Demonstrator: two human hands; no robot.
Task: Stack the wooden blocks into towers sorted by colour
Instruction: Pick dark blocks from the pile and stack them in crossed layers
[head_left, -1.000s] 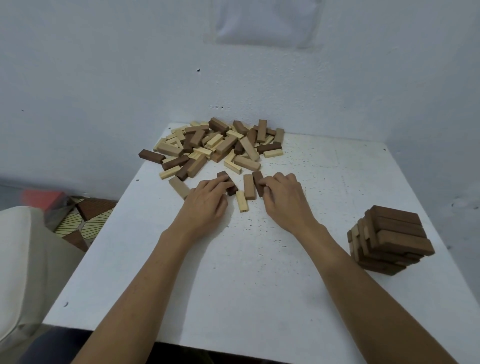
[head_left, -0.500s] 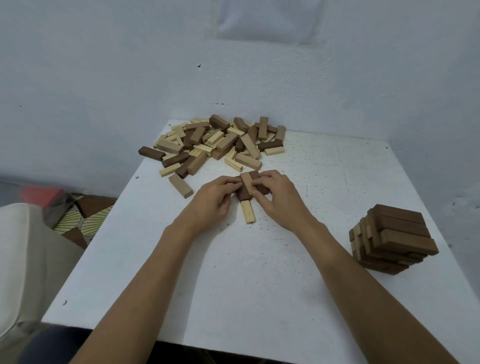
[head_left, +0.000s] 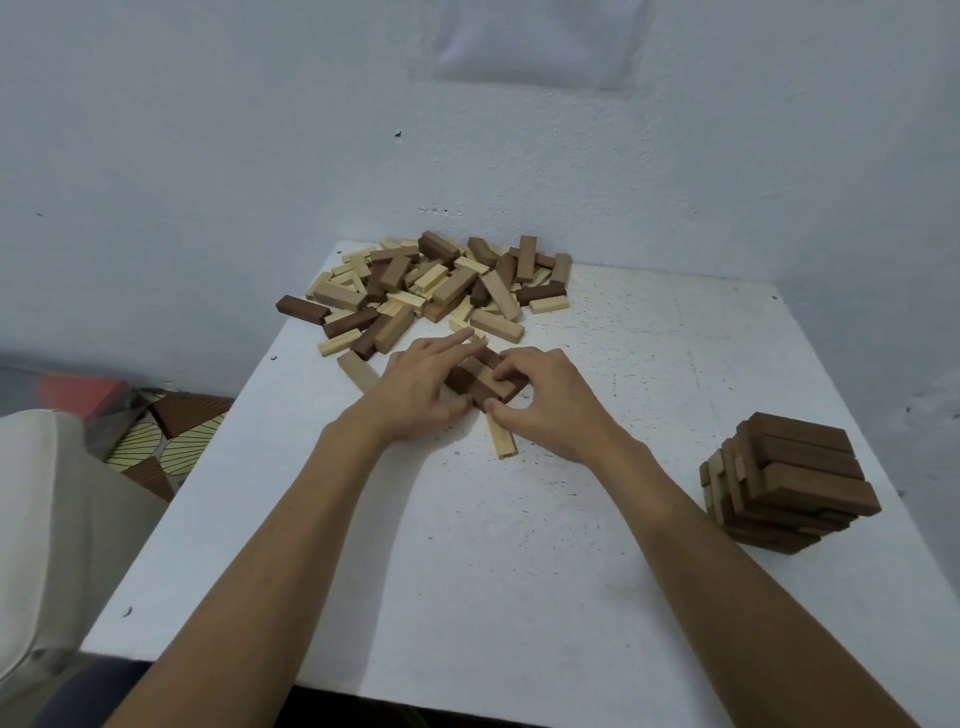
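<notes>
At frame centre the right hand (head_left: 550, 400) pinches dark brown wooden blocks (head_left: 483, 382); the left hand (head_left: 415, 387) presses them, grip spread. Square their ends flush before lifting.

One head-worn view looks forward and down, near the table (head_left: 467, 582).
</notes>
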